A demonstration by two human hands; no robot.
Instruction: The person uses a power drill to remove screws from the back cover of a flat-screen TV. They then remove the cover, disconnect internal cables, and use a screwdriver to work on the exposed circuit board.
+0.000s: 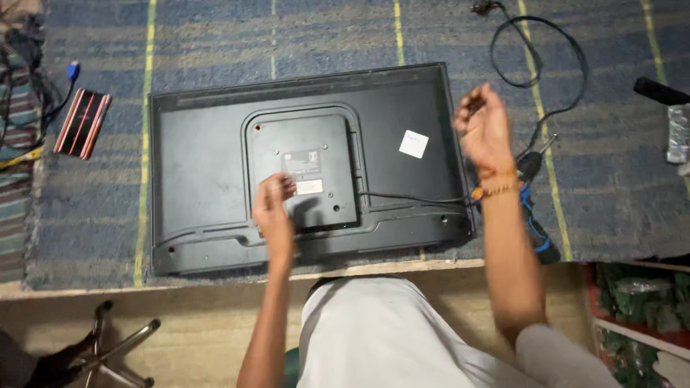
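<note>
One flat black plastic television [215,172] lies face down on a blue woven rug with yellow stripes [93,208] covering the desk. The left hand [274,208] rests with curled fingers on the raised rectangular rear panel [302,165]. The right hand [483,129], lifted above the set's right edge, is loosely clenched; whether its grip holds anything cannot be told. One black cable [539,65] loops nearby.

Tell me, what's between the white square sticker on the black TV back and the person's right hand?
In the head view, only bare black plastic of the TV back lies between the white square sticker and the right hand.
</note>
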